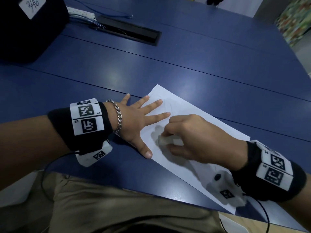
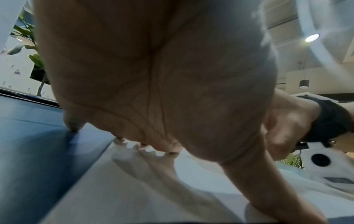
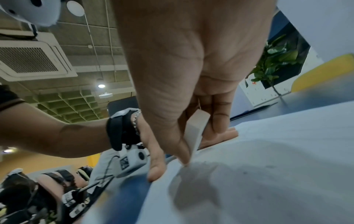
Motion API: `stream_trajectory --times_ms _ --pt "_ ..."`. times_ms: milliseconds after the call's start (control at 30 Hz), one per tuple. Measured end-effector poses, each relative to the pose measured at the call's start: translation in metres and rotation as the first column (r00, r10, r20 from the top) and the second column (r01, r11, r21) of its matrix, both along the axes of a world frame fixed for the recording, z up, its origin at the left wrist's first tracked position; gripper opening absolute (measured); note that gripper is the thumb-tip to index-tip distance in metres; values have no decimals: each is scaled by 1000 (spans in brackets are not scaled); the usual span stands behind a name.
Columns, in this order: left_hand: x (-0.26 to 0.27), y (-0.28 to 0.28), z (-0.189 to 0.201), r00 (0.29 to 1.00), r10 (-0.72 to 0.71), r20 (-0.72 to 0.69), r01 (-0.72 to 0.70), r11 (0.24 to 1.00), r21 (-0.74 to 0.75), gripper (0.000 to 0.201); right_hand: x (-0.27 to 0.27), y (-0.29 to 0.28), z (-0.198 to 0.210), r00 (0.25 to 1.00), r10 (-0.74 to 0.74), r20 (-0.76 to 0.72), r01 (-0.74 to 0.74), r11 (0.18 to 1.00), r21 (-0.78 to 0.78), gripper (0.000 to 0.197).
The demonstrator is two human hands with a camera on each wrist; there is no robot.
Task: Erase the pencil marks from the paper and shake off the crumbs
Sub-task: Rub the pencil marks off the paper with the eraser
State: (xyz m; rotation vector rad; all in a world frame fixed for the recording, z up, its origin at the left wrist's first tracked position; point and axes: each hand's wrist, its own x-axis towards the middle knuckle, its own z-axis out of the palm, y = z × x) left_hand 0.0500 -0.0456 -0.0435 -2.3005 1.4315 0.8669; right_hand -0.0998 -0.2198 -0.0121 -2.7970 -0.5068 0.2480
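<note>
A white sheet of paper [image 1: 198,132] lies slanted on the blue table [image 1: 151,71], with faint pencil marks near its far end. My left hand [image 1: 138,121] lies flat with fingers spread, pressing the paper's left edge; its thumb tip [image 3: 156,169] sits on the edge. My right hand [image 1: 190,140] pinches a white eraser [image 1: 165,141] between thumb and fingers, with the eraser's end on the paper. In the right wrist view the eraser [image 3: 195,130] stands between thumb and fingers above the paper [image 3: 268,174]. The left wrist view shows my left palm [image 2: 153,83] over the paper [image 2: 134,189].
A black box [image 1: 28,27] with a white label stands at the table's far left. A black cable slot [image 1: 131,30] and a white power strip [image 1: 80,12] with wires lie at the back. The table's near edge runs just before my lap.
</note>
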Motion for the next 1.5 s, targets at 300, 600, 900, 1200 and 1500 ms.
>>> stream_trajectory --times_ms 300,600,900,1200,1500 --pt "-2 -2 3 1000 -1 8 1 1000 20 138 5 -5 5 1000 -7 -16 7 1000 -30 20" --pt "-2 -2 4 1000 -7 12 6 1000 29 138 7 -15 7 998 -59 -25 58 998 -28 21" --pt "-2 -3 5 1000 -6 14 6 999 45 138 4 -15 7 996 -11 -88 7 999 -36 24" --pt "-1 -3 2 1000 -2 17 1 999 38 139 -2 -13 4 985 50 -163 -54 998 -20 25" --pt "-3 -5 6 1000 1 26 -3 998 63 141 -5 -4 6 989 83 -124 -94 992 -89 24"
